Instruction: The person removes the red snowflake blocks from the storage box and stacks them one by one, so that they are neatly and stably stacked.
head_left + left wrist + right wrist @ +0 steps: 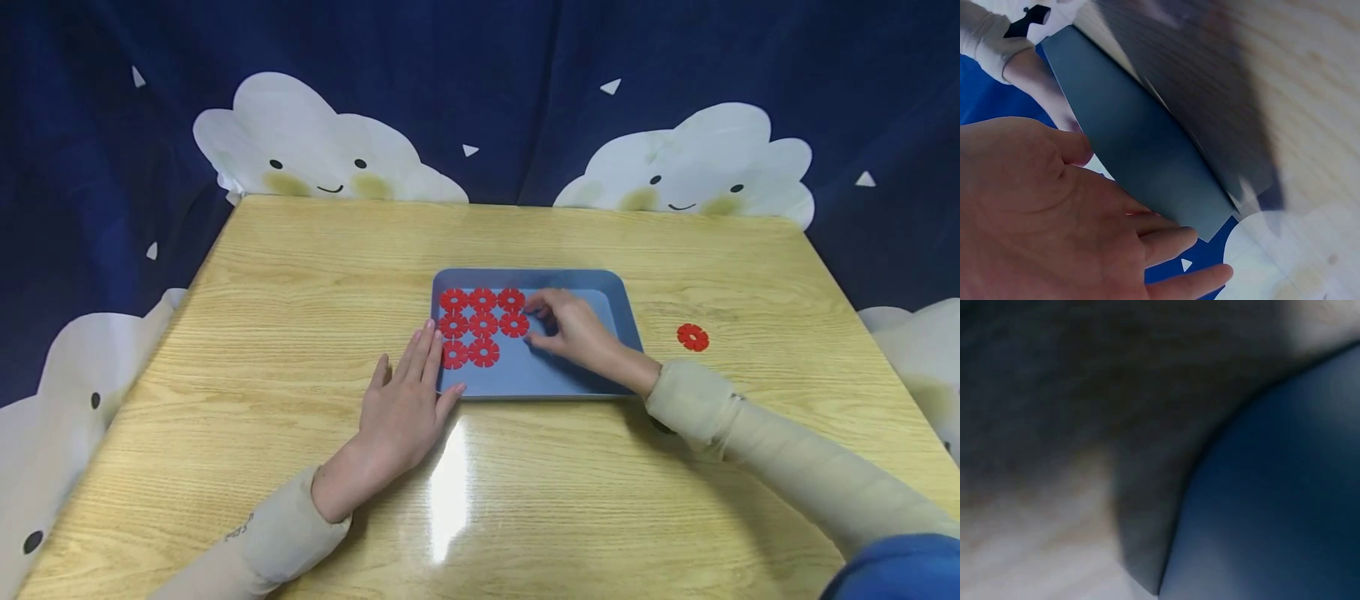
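Head view: the left hand [399, 415] lies with fingers extended at the blue tray's [525, 380] left edge; over the tray, the right hand [581, 332] curves, thumb and fingertips apart, beside eight red discs [483, 317]. A lone disc [700, 339] sits rightward on the counter [300, 283]. Left wrist: fingers parted along the tray wall. Right wrist: blurred tray, grip impossible to tell.
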Available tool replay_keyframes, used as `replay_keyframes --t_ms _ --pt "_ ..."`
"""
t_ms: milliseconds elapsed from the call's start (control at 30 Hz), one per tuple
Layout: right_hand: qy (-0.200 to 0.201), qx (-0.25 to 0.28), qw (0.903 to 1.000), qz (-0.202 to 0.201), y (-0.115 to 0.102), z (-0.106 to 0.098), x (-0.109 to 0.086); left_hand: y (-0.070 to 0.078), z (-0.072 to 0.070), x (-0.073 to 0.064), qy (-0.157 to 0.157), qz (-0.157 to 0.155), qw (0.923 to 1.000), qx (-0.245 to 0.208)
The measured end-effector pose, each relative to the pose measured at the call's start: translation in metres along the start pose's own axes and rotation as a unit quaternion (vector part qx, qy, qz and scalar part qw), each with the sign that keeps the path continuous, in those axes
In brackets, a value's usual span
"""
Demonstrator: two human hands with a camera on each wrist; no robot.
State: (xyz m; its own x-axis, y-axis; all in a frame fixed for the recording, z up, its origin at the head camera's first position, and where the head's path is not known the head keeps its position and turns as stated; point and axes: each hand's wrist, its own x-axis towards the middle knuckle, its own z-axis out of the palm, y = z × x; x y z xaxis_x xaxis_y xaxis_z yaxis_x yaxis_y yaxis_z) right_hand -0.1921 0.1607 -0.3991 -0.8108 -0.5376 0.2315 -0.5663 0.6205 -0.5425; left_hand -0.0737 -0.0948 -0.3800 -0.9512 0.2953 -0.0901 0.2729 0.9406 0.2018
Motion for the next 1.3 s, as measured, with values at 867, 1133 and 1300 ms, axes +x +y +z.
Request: replay_keyframes --t_ms 867,1133,1300 --pt "0.011 -0.015 0.9996 -0.022 0.005 0.011 0.005 0.0 0.0 0.0 0.006 0.0 1.0 -0.002" --pt "0.021 -0.003 0.9995 -0.022 0.006 0.008 0.002 0.0 0.0 -0.001 -0.002 -0.002 1.0 0.0" --pt "0.032 0.004 0.9993 -0.019 0.005 0.0 -0.003 0.0 0.0 0.0 0.006 0.002 1.0 0.0"
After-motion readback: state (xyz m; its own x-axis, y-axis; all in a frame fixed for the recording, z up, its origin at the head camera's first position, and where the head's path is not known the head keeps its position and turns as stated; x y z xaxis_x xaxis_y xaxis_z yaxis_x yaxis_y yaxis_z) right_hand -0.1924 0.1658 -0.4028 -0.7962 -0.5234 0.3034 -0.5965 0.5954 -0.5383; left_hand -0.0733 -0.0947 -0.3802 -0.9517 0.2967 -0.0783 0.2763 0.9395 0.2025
